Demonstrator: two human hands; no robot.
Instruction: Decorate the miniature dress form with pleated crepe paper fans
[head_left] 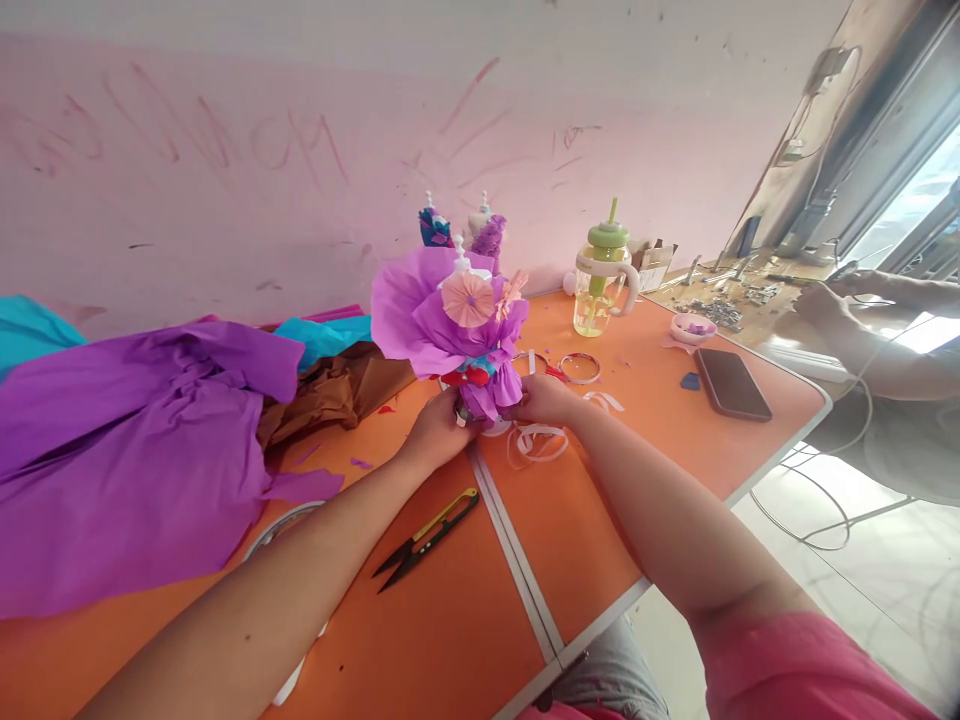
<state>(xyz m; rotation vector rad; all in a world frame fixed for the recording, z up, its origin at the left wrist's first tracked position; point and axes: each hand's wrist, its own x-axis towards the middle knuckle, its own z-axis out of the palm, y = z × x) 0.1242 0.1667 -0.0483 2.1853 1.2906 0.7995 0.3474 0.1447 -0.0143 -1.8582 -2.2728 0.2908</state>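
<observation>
A purple crepe-paper bouquet (450,320) with small pink paper flowers stands upright on the orange table (465,620). My left hand (437,430) is closed round its lower left side. On the lower right side my right hand (545,398) grips the base, fingers curled. Loops of white ribbon (538,441) lie on the table just under my right hand. Black thread snips (429,538) with a yellow-green grip lie between my forearms.
A heap of purple crepe paper (127,440) with teal and brown sheets fills the left. A green-lidded drink bottle (602,272), a phone (731,383) and a small bowl (692,328) sit at the right. Another person's hands (825,300) work at the far right table.
</observation>
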